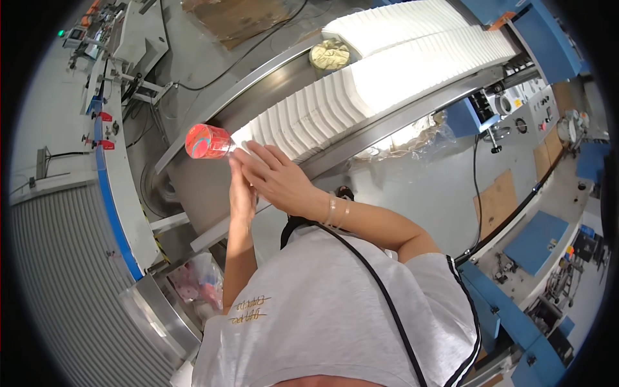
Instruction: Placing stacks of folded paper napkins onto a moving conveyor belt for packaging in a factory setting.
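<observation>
White, thin folded pieces (309, 113) stand packed in a long row in a metal trough (193, 187). At the row's near left end lies a red, shiny cylinder (207, 141) with a coloured pattern. My right hand (280, 180) lies across that end, its fingers stretched out and slightly apart, just right of the cylinder. My left hand (242, 197) is upright beside it, fingers straight up and partly hidden behind the right hand. The two hands touch or nearly touch; I cannot make out anything between them.
Another row of white pieces (393, 29) runs behind, with a round gold-wrapped thing (330, 55) at its end. Blue machine parts (548, 42) stand at the far right. Left is a blue-edged machine table (119, 213). Clear plastic bags (203, 277) lie low left.
</observation>
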### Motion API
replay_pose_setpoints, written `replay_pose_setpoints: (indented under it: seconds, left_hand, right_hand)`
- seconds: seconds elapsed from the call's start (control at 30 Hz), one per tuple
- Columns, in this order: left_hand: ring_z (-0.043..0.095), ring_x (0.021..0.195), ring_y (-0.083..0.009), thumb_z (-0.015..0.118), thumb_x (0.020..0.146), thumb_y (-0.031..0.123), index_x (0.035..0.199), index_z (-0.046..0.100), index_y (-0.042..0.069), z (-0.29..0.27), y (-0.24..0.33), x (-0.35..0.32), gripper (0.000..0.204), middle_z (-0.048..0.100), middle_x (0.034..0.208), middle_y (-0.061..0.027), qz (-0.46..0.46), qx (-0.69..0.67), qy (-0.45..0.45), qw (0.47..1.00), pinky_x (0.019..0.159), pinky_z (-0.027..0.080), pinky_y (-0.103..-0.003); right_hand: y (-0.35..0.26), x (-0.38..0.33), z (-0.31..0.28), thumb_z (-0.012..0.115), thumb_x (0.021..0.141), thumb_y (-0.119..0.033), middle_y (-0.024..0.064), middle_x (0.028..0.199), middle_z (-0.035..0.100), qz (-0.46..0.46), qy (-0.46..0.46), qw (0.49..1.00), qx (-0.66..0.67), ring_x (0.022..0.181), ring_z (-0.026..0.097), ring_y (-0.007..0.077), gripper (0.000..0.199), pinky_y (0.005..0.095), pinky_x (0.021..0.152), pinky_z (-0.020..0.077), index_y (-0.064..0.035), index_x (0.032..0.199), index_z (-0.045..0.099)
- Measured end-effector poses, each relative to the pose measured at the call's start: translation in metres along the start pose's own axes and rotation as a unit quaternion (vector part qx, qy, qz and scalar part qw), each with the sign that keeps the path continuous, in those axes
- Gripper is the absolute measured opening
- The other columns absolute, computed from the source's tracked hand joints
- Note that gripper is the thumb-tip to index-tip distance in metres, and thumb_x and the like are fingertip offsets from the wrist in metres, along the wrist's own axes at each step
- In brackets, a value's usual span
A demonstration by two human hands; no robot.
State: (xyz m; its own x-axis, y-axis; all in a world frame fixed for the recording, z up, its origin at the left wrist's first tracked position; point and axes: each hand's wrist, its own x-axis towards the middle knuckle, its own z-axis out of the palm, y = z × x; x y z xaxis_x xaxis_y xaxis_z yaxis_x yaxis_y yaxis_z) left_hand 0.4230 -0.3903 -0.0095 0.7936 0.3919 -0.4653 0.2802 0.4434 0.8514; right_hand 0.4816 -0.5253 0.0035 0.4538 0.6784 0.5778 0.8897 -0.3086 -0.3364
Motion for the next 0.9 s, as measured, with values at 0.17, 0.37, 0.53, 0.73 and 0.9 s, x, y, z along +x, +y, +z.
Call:
replay_pose_setpoints:
  seconds: [0.17,0.37,0.53,0.73,0.9]
  left_hand:
    - [0.037,0.134,-0.0228,0.043,0.097,0.053,0.146,0.028,0.001,0.005,0.000,0.003,0.073,0.039,0.145,-0.0102,0.005,-0.001,-0.002,1.000,0.111,0.027,-0.037]
    - [0.037,0.135,-0.0235,0.045,0.097,0.050,0.146,0.029,0.002,0.018,-0.006,0.015,0.070,0.037,0.148,-0.0106,0.023,0.003,0.001,1.000,0.113,0.026,-0.039]
    - [0.032,0.138,-0.0240,0.046,0.096,0.051,0.147,0.025,-0.001,0.018,-0.013,0.023,0.075,0.032,0.151,-0.0117,0.068,0.070,-0.027,0.995,0.114,0.023,-0.039]
    - [0.024,0.141,-0.0234,0.047,0.096,0.050,0.148,0.021,-0.001,0.022,-0.003,0.012,0.078,0.026,0.153,-0.0132,0.069,0.212,0.059,0.973,0.115,0.016,-0.035]
    - [0.028,0.140,-0.0240,0.052,0.097,0.042,0.147,0.024,-0.002,0.027,0.001,0.008,0.072,0.030,0.151,-0.0139,0.091,0.148,0.053,0.983,0.114,0.018,-0.036]
  right_hand:
    - [0.041,-0.031,-0.067,0.076,0.073,-0.017,0.0053,0.100,0.064,0.077,0.119,0.980,0.140,0.086,0.062,0.0251,0.034,0.0370,0.076,0.0503,-0.0128,0.105,0.064]
    - [0.144,-0.086,-0.129,0.064,0.087,-0.014,0.0100,0.083,0.065,0.461,0.238,0.855,0.021,0.069,0.064,0.0233,0.027,0.0330,0.063,0.0523,-0.0019,0.111,0.060]
    - [0.222,-0.118,-0.150,0.061,0.090,-0.017,0.0162,0.118,0.061,0.473,0.312,0.824,-0.005,0.089,0.065,0.0194,0.046,0.0295,0.074,0.0520,-0.0012,0.132,0.050]
    - [0.225,-0.111,-0.158,0.057,0.089,-0.010,0.0200,0.120,0.059,0.440,0.272,0.855,-0.028,0.094,0.064,0.0292,0.038,0.0345,0.082,0.0511,-0.0019,0.126,0.055]
    - [0.227,-0.117,-0.150,0.056,0.089,-0.008,0.0202,0.120,0.060,0.413,0.281,0.863,-0.076,0.104,0.062,0.0342,0.033,0.0365,0.087,0.0504,-0.0033,0.122,0.059]
